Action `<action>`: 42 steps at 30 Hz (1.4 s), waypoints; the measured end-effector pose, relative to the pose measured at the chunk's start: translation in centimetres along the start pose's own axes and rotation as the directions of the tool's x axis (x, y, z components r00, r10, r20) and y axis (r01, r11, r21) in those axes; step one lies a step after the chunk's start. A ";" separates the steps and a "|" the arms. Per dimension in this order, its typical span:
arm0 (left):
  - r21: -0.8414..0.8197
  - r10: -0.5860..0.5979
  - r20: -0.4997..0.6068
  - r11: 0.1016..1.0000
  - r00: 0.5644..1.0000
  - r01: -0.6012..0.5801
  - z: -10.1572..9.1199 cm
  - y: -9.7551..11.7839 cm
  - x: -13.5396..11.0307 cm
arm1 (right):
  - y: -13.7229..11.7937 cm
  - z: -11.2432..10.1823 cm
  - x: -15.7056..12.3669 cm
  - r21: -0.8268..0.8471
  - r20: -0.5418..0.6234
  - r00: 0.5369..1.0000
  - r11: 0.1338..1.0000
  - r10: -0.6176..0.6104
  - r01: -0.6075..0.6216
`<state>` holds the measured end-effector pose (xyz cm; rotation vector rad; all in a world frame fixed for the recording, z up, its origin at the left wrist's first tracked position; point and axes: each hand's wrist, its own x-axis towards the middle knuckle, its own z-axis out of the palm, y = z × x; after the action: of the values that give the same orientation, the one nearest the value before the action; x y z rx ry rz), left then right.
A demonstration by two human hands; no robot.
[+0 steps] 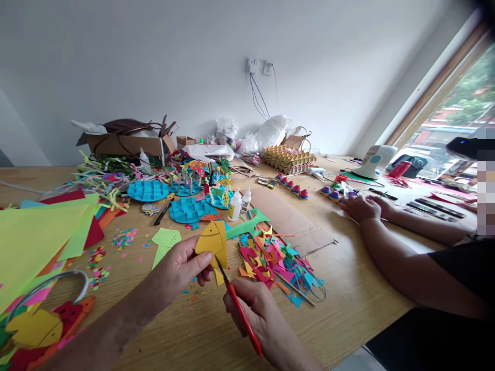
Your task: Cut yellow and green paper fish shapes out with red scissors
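Between the thumb and fingers of my left hand (185, 263) is a piece of yellow paper (212, 239) with a fish outline drawn on it. My right hand (257, 312) is closed around red-handled scissors (242, 317), their dark blades at the paper's lower edge. Beyond my left hand lies a light-green paper piece (165, 238) with a drawn fish head. At the lower left, a cut-out yellow fish (36, 329) rests on red and orange paper shapes. A heap of coloured paper scraps (270, 257) lies to the right of the scissors.
Large coloured paper sheets (42, 237) cover the left side. Further back stand blue disc bases (191, 209), glue bottles (234, 206), a cardboard sheet (290, 219) and egg trays (288, 157). On the right, a co-worker's arms (390, 252) reach over the table beside painted egg-carton strips (292, 186).
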<state>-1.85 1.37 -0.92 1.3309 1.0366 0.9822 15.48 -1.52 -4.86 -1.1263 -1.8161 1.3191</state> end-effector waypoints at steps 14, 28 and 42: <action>-0.024 -0.029 0.016 0.999 0.999 0.029 0.0 0.2 -0.1 | 0.0 0.0 0.1 -0.083 -0.016 0.998 0.995 -0.063 0.062; -0.116 -0.069 0.062 0.990 0.996 0.076 -0.3 -0.2 -0.2 | 0.1 -0.2 0.2 -0.148 -0.036 0.991 0.981 -0.130 0.123; -0.146 -0.066 0.076 0.986 0.995 0.077 -0.3 -0.4 -0.1 | 0.3 0.0 0.2 -0.105 -0.009 0.995 0.990 -0.099 0.098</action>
<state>-2.15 1.30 -1.28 1.1898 0.9325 0.9334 15.47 -1.29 -5.11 -1.0822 -1.9238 1.1689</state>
